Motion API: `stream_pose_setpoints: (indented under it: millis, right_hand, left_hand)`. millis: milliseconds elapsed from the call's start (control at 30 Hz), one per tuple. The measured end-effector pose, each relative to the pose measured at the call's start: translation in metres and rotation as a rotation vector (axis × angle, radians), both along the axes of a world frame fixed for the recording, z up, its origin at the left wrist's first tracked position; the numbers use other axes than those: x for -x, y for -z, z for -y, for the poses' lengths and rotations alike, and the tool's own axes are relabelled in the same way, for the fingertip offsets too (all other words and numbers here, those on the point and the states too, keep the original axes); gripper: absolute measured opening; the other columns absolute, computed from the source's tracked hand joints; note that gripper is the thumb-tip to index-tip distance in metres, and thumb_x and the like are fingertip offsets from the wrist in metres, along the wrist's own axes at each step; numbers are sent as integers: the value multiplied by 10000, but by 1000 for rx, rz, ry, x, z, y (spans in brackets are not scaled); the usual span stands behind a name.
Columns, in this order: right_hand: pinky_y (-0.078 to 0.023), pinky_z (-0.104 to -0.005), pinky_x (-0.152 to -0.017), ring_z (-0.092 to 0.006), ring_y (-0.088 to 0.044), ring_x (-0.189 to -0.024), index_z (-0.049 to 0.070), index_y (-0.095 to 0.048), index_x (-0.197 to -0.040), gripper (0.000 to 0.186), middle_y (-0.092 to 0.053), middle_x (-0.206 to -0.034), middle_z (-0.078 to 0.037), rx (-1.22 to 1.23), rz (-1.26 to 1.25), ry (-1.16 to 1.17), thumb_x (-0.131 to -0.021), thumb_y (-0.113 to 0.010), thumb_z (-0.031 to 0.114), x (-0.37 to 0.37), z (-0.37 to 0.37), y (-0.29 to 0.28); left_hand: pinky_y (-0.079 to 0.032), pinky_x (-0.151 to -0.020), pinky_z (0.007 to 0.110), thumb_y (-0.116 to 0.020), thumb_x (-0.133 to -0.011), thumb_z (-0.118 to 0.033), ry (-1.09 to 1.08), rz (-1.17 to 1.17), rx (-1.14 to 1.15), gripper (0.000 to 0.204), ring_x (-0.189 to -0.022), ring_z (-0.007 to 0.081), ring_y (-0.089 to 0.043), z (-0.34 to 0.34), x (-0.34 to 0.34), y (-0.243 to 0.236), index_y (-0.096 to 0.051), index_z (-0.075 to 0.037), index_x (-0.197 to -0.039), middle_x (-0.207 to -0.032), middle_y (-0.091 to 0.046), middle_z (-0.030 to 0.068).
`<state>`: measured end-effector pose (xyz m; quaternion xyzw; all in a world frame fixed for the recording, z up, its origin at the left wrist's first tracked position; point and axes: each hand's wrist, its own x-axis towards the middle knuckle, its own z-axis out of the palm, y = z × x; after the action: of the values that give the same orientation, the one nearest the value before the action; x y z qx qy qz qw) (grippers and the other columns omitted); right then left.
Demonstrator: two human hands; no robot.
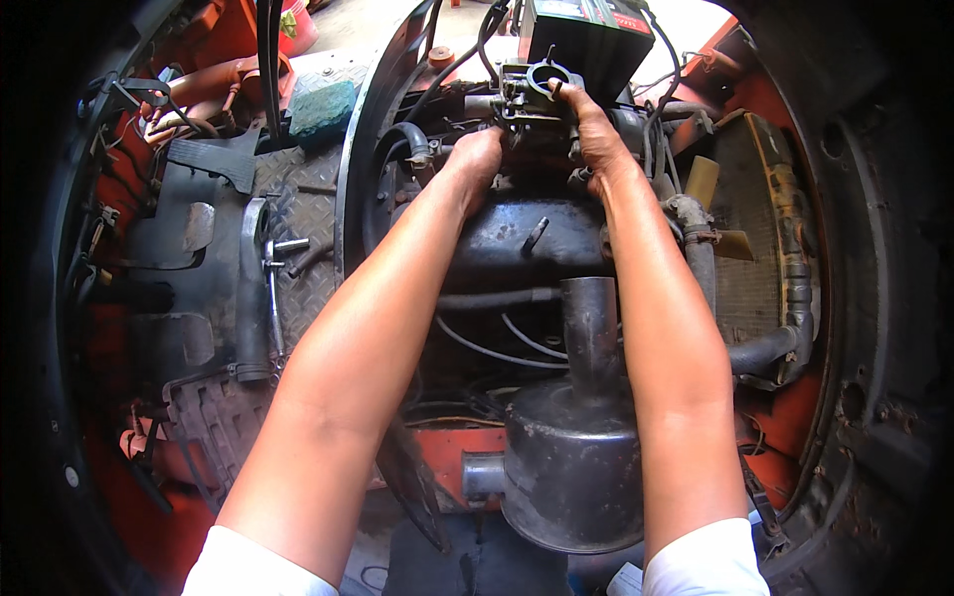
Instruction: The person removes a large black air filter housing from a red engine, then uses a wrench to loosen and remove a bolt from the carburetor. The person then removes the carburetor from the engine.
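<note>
A metal carburetor (517, 91) with a round open mouth sits at the top of the engine, far in front of me. My right hand (596, 134) grips its right side, the thumb lying at the rim of the mouth and the other fingers mostly hidden behind. Just below the carburetor's left side, my left hand (477, 161) is curled, with its thumb toward the carburetor's base. The left fingertips are out of sight, so what they hold cannot be made out. Beneath both hands lies a black rounded engine cover (527, 233) with a short stud standing up.
A black battery (586, 40) stands behind the carburetor. Nearer me is a black air filter canister (576, 467) with an upright pipe. The radiator (760, 228) and fan are on the right. On the left, a ratchet wrench (274, 298) and a green rag (323, 109) lie on the tread plate.
</note>
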<state>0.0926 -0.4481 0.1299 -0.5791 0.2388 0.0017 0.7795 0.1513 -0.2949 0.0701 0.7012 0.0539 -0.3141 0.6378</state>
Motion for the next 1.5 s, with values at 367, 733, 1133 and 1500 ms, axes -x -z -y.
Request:
stream_pose_setpoints:
  millis: [367, 733, 1133, 1500]
  right_hand:
    - [-591, -352, -824, -203, -716, -943, 120, -700, -1254, 574, -749, -1097, -94, 59, 6, -72, -935, -575, 580, -11, 9, 2]
    - [-576, -359, -838, -199, -715, -944, 149, -706, -1249, 586, -763, -1059, -85, 10, -108, -55, -922, -619, 627, -11, 10, -3]
    - [-587, -342, -812, -197, -719, -892, 114, -724, -1204, 512, -760, -1031, -90, -76, 54, -32, -934, -635, 540, -18, 11, 5]
    - [-590, -374, -791, -197, -720, -908, 128, -713, -1215, 553, -765, -1040, -106, -28, -22, -86, -928, -622, 593, -24, 15, 9]
  left_hand:
    - [-480, -977, 460, -497, -1013, -370, -13, -4, 10, 554, -1198, 310, -613, 0, 6, -17, -635, 57, -1337, -1397, -635, 205]
    - [-345, -1130, 481, -486, -1050, -392, -34, 30, -70, 454, -1332, 264, -509, 5, 9, -18, -708, -50, -1249, -1382, -640, 152]
    - [-392, -1047, 442, -482, -1034, -385, -67, 30, -16, 508, -1216, 290, -595, 3, 5, -6, -687, 25, -1254, -1282, -698, 186]
    - [-475, -830, 419, -509, -1014, -407, -109, 39, -43, 544, -976, 263, -629, 3, 15, -24, -691, 76, -1185, -1155, -698, 182]
